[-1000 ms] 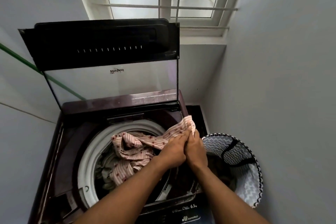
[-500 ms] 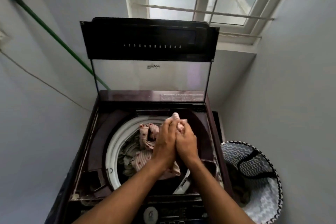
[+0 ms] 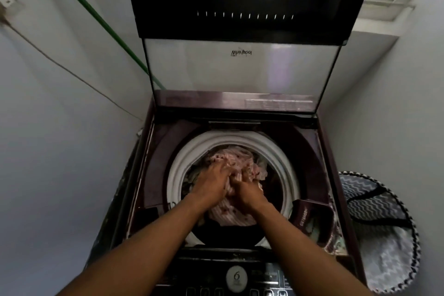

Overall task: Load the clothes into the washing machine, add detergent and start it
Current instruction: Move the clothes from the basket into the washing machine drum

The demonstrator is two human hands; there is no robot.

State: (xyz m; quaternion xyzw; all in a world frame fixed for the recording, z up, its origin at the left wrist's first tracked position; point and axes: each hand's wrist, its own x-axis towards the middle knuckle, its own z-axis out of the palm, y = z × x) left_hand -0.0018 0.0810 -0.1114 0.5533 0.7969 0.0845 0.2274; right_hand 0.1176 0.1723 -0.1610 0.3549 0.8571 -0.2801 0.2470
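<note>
A dark maroon top-loading washing machine (image 3: 153, 175) stands below me with its glass lid (image 3: 240, 67) raised. Inside the white drum rim (image 3: 177, 166) lies a pink striped garment (image 3: 242, 158) on top of other clothes. My left hand (image 3: 211, 185) and my right hand (image 3: 247, 191) are side by side down in the drum, pressing on the pink garment; the fingers sink into the cloth and blur, so a grip cannot be made out. The control panel (image 3: 236, 276) runs along the near edge.
A zigzag-patterned laundry basket (image 3: 374, 218) sits on the floor to the right of the machine. A maroon detergent compartment (image 3: 310, 216) is at the drum's right front. Grey walls close in on both sides; a green pipe (image 3: 96, 17) crosses the left wall.
Both hands moved from above the drum's right edge down into the drum with the pink garment, which is now bunched inside. My view tilted down and closer to the machine.
</note>
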